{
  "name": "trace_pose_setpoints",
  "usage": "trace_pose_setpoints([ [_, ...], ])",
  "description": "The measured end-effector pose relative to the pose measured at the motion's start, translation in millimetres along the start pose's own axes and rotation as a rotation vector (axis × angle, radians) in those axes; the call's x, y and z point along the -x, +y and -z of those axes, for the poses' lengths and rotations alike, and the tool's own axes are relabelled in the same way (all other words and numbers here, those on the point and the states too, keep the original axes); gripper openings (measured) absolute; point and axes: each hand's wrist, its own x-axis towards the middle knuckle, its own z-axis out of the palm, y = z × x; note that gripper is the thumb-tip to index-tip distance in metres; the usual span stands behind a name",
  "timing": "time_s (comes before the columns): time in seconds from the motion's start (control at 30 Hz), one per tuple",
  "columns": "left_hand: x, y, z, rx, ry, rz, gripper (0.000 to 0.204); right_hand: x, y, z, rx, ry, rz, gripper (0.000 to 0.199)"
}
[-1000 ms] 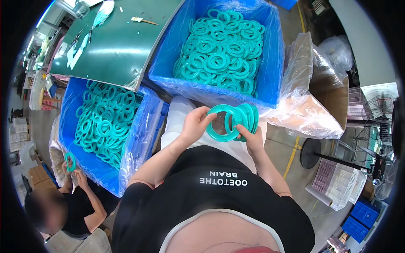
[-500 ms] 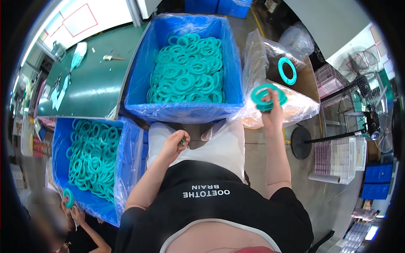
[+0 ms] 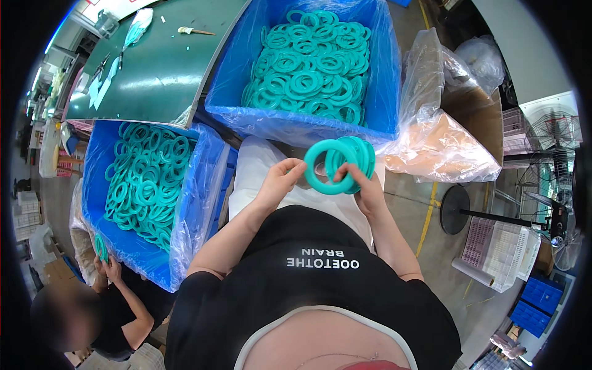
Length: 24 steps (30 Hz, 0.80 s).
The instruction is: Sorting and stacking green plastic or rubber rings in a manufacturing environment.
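Note:
Over my lap my right hand [image 3: 367,190] is closed on a small stack of teal rings [image 3: 369,155]. Its fingers reach through the ring holes. The front teal ring [image 3: 314,184] stands apart from the stack, leaning to the left. At this ring's left edge, my left hand [image 3: 285,180] is closed, thumb and fingertips pinching the rim. Its other fingers are curled, and whether they hide anything else cannot be seen. Ahead is a blue bin [image 3: 379,117] lined with clear plastic and full of similar rings.
A second blue bin [image 3: 95,154] of rings stands at the left, where a co-worker's hands [image 3: 110,268] hold a ring. A green table [image 3: 163,80] bears a brush [image 3: 196,31]. To the right are a plastic-lined carton [image 3: 484,120] and a fan stand [image 3: 455,209].
My right hand has come left from the carton to my lap with its rings. My left hand has met the front ring. The ring above the carton is out of sight; the view has shifted.

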Motion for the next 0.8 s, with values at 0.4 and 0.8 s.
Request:
trace_pose_setpoints([
  [0.4, -8.7, -1.0, 24.5, 0.235, -0.206, 0.28, 0.031, -7.3, 9.2, 7.9, 1.49, -0.063, 1.011, 0.023],
  [0.8, -5.9, 16.2, 5.1, -0.119, -0.089, -0.127, 0.026, -14.2, 14.6, 0.2, -0.135, 0.27, -0.071, 0.027],
])
